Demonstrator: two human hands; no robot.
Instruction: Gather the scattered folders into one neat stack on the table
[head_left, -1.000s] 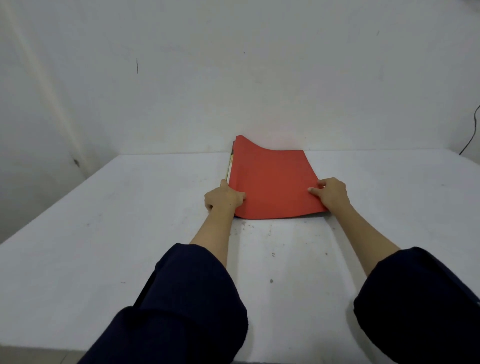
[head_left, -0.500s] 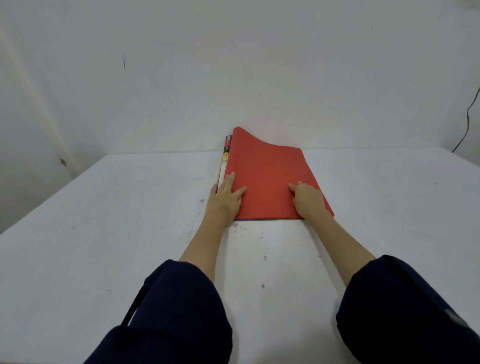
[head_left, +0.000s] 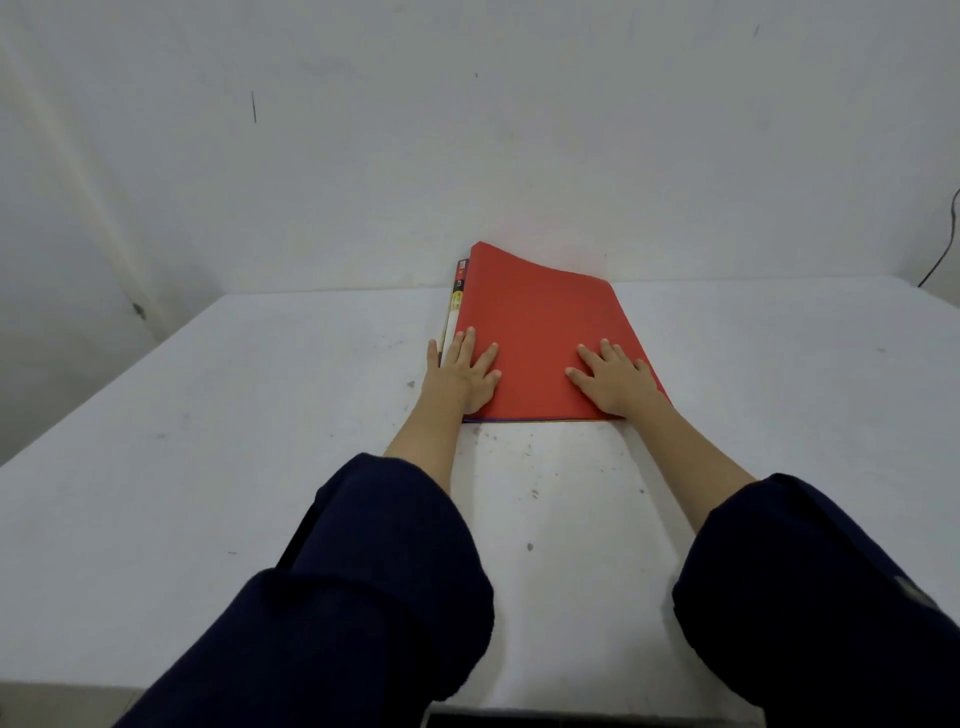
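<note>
A stack of folders lies on the white table (head_left: 260, 467), near its far edge. Its top is a red folder (head_left: 535, 317) whose far left corner curls upward. Thin coloured edges of the folders beneath show along the near edge, and a labelled spine (head_left: 456, 296) shows at the left side. My left hand (head_left: 465, 371) lies flat, fingers spread, on the red folder's near left corner, thumb off the left edge. My right hand (head_left: 613, 376) rests palm down, fingers spread, on the near right part. Neither hand grips anything.
A white wall rises right behind the table. A dark cable (head_left: 943, 244) hangs at the far right. Small dark specks mark the tabletop in front of the stack. My dark sleeves fill the lower part of the view.
Both hands went from pinching the stack's near corners to lying flat on top of the red folder with fingers spread. The red cover lies flatter than before.
</note>
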